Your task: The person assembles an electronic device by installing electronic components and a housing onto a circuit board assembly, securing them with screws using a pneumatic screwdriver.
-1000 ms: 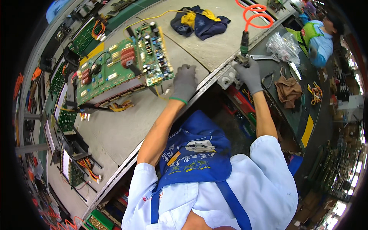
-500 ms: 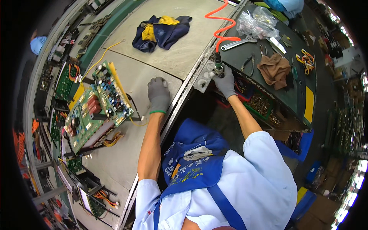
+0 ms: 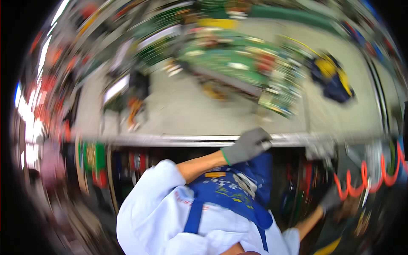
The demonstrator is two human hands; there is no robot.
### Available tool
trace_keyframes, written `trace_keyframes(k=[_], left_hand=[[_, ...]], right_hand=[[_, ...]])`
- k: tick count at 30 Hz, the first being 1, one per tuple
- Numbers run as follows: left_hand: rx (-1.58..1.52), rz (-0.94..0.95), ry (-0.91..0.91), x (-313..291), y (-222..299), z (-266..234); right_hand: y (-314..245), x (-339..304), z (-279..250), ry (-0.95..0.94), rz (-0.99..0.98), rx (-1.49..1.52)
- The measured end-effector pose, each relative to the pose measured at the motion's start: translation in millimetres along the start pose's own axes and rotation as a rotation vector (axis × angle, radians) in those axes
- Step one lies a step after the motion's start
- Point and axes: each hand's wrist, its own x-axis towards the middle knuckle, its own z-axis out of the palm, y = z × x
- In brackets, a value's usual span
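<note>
- The green circuit board (image 3: 242, 76) lies on the bench (image 3: 178, 121), probably for easy reach.
- The left hand (image 3: 248, 146), fingers bent, is at the bench's front edge; whether it grasps something, I cannot tell.
- The right hand (image 3: 331, 200) is blurred beside the red coiled hose (image 3: 364, 180); its grasp is unclear.

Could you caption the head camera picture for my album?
Motion-blurred: gloved left hand by the edge of a workbench, green circuit board beyond, right hand near a coiled orange hose.

Crumpled navy cloth (image 3: 333, 80) (partly yellow), green bin (image 3: 100, 157) far left
</note>
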Motion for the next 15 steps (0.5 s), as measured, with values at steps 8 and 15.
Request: trace_keyframes(k=[8, 15], left_hand=[[0.251, -0.294, 0.563, -96.8, -3.0, -118.5], [0.543, -0.624, 1.25, -224.7, -34.4, -220.0]], right_hand=[[-3.2, 135.5, 94.9, 0.182, -1.121, -0.921], [-102.7, 159.4, 123.5, 0.202, -1.132, -0.658]])
